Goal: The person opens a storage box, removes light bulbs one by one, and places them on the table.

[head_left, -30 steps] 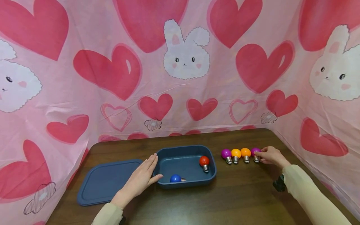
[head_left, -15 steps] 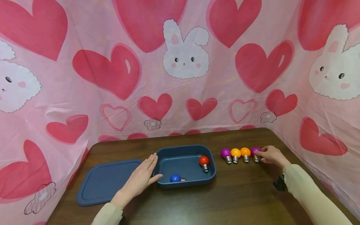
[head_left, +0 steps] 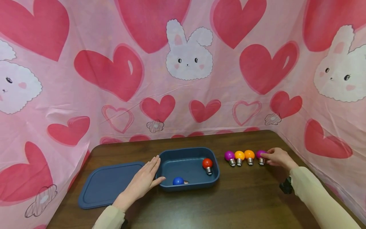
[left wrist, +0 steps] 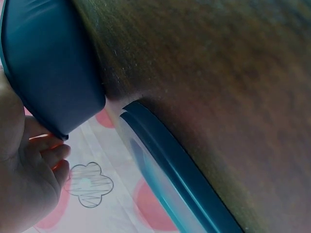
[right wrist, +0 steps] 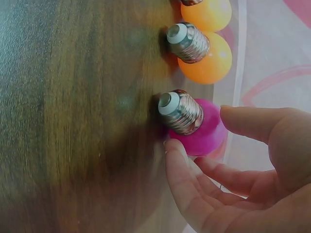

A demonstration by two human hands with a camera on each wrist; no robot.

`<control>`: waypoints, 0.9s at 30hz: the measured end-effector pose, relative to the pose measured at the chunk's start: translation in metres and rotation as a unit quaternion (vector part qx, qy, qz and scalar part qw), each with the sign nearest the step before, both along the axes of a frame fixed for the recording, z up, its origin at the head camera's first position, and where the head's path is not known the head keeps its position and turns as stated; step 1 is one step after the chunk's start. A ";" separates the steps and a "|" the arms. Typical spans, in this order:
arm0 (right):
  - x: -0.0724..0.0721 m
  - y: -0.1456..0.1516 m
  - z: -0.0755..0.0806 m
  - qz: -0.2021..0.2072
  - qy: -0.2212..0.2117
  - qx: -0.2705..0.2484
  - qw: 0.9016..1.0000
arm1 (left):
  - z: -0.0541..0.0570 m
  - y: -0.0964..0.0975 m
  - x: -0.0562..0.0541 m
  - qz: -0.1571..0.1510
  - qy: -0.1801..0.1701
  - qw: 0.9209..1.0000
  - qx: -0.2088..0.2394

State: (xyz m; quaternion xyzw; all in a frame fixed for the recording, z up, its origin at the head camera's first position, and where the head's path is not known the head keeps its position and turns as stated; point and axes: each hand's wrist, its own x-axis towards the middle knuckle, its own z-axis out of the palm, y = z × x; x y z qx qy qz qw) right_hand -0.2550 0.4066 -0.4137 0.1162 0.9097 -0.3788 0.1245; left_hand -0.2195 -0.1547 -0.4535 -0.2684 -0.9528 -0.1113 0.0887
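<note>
My left hand (head_left: 141, 182) rests with straight fingers along the left rim of a dark blue rectangular box (head_left: 190, 188). Inside this box a red light bulb (head_left: 207, 163) leans at the right end, and a blue light bulb (head_left: 178, 181) lies by the near wall. On the far right, my right hand (head_left: 279, 157) pinches a purple light bulb (right wrist: 204, 141) by its round globe, thumb on one side and fingers on the other. Its metal screw base points toward me. A narrow gap separates it from the neighbouring orange light bulb (head_left: 249, 155).
Left of the box lies its flat blue lid (head_left: 110, 183), partly behind my left forearm. A yellow-orange light bulb (head_left: 239, 156) and another purple light bulb (head_left: 229, 156) continue the row on the brown wooden table (head_left: 217, 208). A pink heart-patterned cloth (head_left: 183, 92) hangs behind.
The purple bulb in my right hand has shifted slightly right, opening a gap from the orange bulb that it stood against. My left hand has stayed on the box rim.
</note>
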 end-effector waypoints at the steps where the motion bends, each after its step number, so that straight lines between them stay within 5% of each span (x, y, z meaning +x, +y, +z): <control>1: 0.000 0.000 0.000 -0.001 0.000 -0.001 1.000 | 0.000 0.000 0.000 0.000 0.001 1.000 0.000; 27: 0.004 0.008 0.002 0.017 0.022 0.037 0.999 | -0.001 0.000 -0.001 0.000 -0.001 1.000 0.000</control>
